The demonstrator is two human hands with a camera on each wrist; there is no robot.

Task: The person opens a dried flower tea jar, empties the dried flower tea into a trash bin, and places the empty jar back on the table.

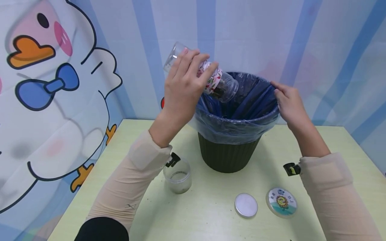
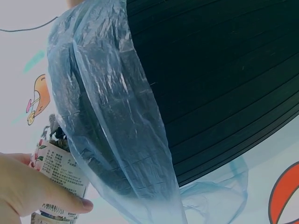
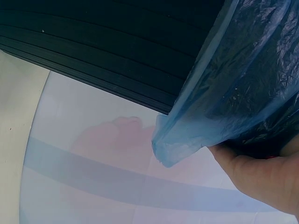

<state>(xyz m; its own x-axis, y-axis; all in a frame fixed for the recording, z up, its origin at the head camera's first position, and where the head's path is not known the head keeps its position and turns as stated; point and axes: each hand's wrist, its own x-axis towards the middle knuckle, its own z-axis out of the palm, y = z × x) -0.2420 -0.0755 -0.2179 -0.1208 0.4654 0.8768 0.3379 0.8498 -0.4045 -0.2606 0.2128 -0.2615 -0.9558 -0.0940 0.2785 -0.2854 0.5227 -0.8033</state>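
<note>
My left hand (image 1: 185, 78) grips a clear plastic jar (image 1: 230, 88) with a flowered label (image 2: 63, 170). The jar tilts mouth-down over a dark ribbed trash bin (image 1: 229, 154), and dark dry bits lie inside near its mouth. A blue plastic bag (image 1: 235, 129) lines the bin and folds over its rim. At the bin's right side my right hand (image 1: 287, 103) pinches the bagged rim; in the right wrist view its thumb (image 3: 254, 175) lies along the outside of the bag, the other fingers largely hidden behind it.
On the pale table (image 1: 208, 207) stands an uncapped clear container (image 1: 178, 177), left of the bin and close to my left sleeve. A small silver lid (image 1: 246, 205) and a round printed lid (image 1: 281, 202) lie at front right. A cartoon-printed curtain (image 1: 247, 36) hangs behind.
</note>
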